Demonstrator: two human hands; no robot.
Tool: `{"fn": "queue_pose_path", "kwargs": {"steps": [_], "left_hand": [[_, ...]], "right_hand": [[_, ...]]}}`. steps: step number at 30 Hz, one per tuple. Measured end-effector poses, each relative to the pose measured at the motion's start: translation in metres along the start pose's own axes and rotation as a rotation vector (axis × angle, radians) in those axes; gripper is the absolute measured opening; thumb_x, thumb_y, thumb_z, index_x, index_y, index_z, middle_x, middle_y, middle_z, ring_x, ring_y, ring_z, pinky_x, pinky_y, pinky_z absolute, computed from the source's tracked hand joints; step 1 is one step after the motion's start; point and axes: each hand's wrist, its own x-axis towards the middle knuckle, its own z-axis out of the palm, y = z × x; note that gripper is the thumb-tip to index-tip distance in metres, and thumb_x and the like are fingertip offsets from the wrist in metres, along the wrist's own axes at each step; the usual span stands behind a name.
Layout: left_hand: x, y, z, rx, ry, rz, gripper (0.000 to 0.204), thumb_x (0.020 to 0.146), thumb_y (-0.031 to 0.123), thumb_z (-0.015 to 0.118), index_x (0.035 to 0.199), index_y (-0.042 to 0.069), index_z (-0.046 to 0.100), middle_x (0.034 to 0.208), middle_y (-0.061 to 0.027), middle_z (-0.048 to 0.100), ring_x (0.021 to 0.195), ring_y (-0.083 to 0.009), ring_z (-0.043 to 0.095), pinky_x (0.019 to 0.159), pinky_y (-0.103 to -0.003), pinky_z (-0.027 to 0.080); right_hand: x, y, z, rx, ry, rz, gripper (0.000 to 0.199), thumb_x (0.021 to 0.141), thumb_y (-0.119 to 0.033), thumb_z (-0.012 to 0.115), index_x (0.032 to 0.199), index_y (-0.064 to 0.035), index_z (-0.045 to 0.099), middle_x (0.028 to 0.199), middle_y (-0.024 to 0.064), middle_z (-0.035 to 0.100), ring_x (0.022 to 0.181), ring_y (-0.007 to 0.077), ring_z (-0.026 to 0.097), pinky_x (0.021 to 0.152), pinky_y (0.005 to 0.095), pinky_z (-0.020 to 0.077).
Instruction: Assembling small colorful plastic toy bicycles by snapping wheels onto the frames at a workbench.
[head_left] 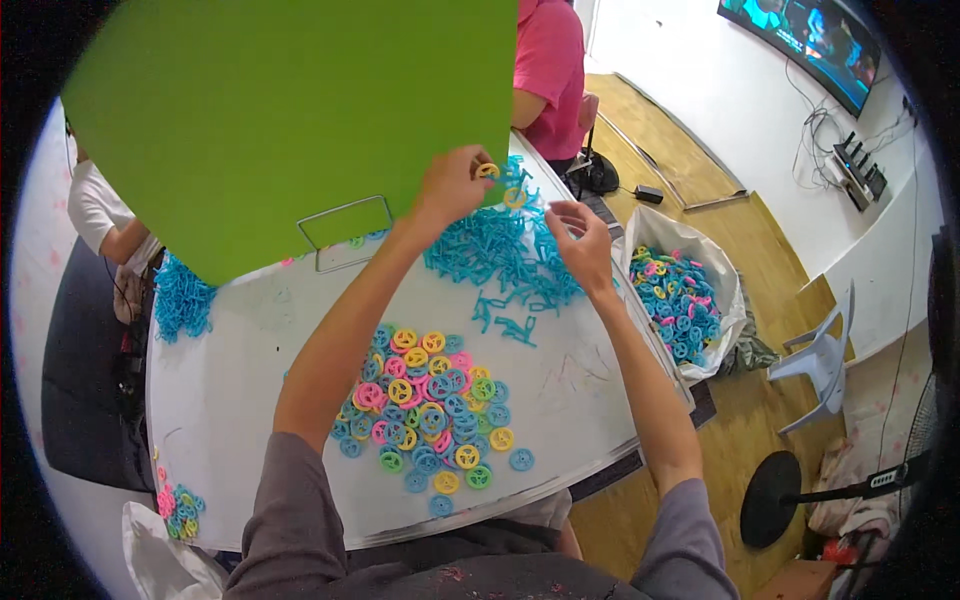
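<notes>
My left hand (456,188) is closed on a small yellow plastic wheel (487,170), pinched at the fingertips above the far part of the table. Just below and to the right of it, a second yellow wheel (515,197) appears among the blue parts; whether it is joined to one, I cannot tell. My right hand (583,243) hovers at the right side of the blue pile, its fingers bent, thumb apart, nothing visible between them. Under both hands spreads a heap of blue branched plastic pieces (490,245). Nearer me lies a pile of blue, yellow, pink and green wheels (430,410).
A large green panel (320,110) with a wire stand (345,220) rises across the white table (250,400). A white sack (725,290) of wheels stands on the floor at right, near a grey plastic chair (820,360) and a fan base (770,500). Two other people sit beyond.
</notes>
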Motion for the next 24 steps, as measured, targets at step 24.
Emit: {"fn": "queue_pose_path", "kwargs": {"steps": [24], "left_hand": [[-0.107, -0.026, -0.055, -0.108, -0.107, -0.138, 0.015, 0.084, 0.010, 0.063, 0.096, 0.002, 0.067, 0.087, -0.0100, 0.069, 0.075, -0.0219, 0.065, 0.070, -0.031, 0.051]], "right_hand": [[-0.048, 0.060, -0.204, -1.089, 0.217, 0.284, 0.027, 0.087, -0.024, 0.064, 0.103, -0.0026, 0.069, 0.094, 0.0163, 0.069, 0.082, 0.0237, 0.068, 0.071, 0.0314, 0.0509]]}}
